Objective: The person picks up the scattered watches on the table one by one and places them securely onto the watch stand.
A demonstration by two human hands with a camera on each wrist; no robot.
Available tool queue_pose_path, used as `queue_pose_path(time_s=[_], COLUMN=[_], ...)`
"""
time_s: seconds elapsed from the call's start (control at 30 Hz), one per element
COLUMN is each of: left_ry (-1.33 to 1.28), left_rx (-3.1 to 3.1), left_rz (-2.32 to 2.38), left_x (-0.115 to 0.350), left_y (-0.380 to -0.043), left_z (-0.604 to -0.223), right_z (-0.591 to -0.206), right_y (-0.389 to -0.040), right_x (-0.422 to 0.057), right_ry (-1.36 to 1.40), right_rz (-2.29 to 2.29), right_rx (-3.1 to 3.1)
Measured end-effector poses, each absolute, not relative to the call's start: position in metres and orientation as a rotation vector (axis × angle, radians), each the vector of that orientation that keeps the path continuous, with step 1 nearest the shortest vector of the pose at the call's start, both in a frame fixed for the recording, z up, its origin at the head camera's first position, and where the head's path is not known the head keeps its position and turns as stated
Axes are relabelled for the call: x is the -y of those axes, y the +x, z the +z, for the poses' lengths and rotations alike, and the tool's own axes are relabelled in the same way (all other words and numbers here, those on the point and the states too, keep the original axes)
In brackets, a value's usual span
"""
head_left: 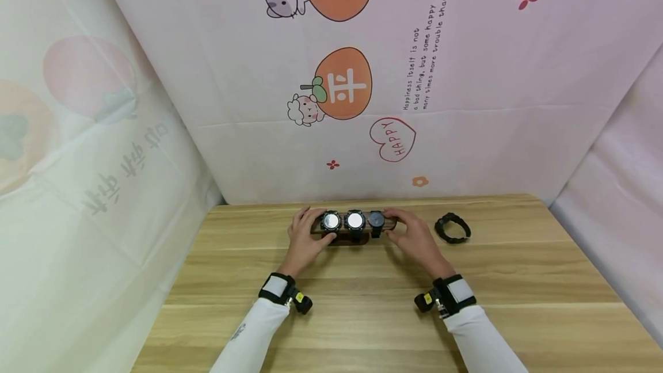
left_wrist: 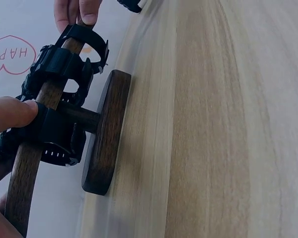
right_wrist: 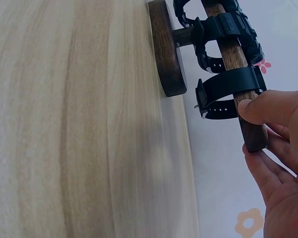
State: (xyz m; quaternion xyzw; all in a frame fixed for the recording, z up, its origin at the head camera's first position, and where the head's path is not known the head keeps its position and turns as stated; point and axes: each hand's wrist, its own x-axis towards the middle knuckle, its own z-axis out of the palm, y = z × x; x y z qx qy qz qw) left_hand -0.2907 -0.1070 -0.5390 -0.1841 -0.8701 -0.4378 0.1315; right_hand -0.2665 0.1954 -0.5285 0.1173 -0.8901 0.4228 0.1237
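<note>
A dark wooden watch stand (head_left: 366, 238) with a T-shaped bar stands near the table's back edge, three black watches strapped round its bar. My left hand (head_left: 304, 239) is at the bar's left end, gripping the left watch (head_left: 330, 221); in the left wrist view its thumb (left_wrist: 20, 113) presses that watch's strap, its other fingers mostly hidden behind. Beside it sit the middle watch (head_left: 355, 220) and the right watch (head_left: 376, 220). With thumb and fingers my right hand (head_left: 414, 240) pinches the bar's right end, close to the right watch's strap (right_wrist: 228, 83).
Another black watch (head_left: 453, 228), its strap closed in a loop, lies on the wooden table (head_left: 352, 315) to the right of my right hand. A white printed cloth (head_left: 248, 148) hangs behind the table's back edge, and more cloth hangs at both sides.
</note>
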Motion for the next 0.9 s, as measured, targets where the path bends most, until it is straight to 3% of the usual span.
queue_pose_path(time_s=[0.9], left_ry=[-0.525], left_rx=[2.557], left_rz=[-1.262], left_x=[0.1001], left_y=[-0.2891], left_z=[-0.5375], right_z=[-0.5284], right_y=[-0.2671], right_x=[-0.1959], right_ry=[0.362], right_rz=[1.235], right_rx=[2.587])
